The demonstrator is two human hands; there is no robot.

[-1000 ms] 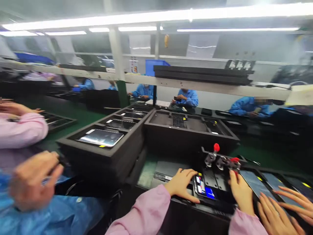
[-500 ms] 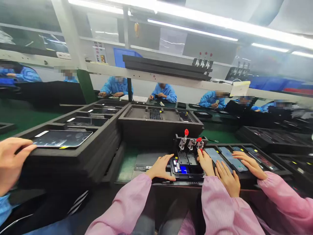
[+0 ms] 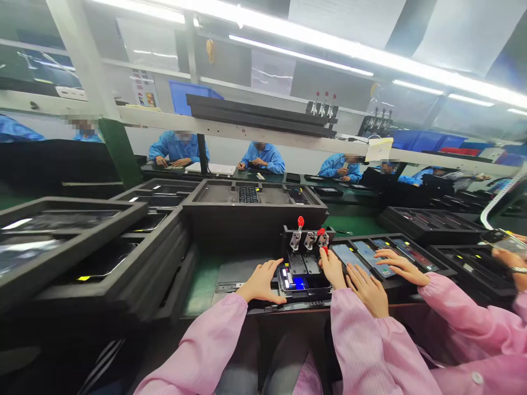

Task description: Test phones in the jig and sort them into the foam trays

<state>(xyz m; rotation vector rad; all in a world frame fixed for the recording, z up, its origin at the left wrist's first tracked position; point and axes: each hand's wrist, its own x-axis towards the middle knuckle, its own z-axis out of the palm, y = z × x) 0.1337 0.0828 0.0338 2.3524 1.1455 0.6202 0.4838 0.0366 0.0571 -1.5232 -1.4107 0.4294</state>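
Note:
A phone (image 3: 310, 283) with a partly lit blue and white screen lies in a black clamp fixture (image 3: 302, 300). My left hand (image 3: 261, 281) spans the fixture's left end, fingers at the phone's upper left corner and thumb stretched along the near side. Its fingers are spread apart. My right hand (image 3: 332, 270) is closed at the right end, fingers round a red toggle clamp handle (image 3: 324, 250) that is tipped low. Another clamp handle (image 3: 300, 221) stands upright to the left. The right fingertips are partly hidden.
A co-worker's hands (image 3: 368, 288) rest over phones in a foam tray (image 3: 442, 270) close on my right. Another hand (image 3: 508, 263) holds a phone at far right. Stacked foam trays (image 3: 164, 263) rise on my left, one tilted tray (image 3: 132, 211) overlapping them. Another tray (image 3: 255, 208) stands behind.
The view has shifted, so the bench sits further left. A tilted tray now covers the left stack, and the blue-sleeved person's hand there is gone. My hands keep their places on the fixture.

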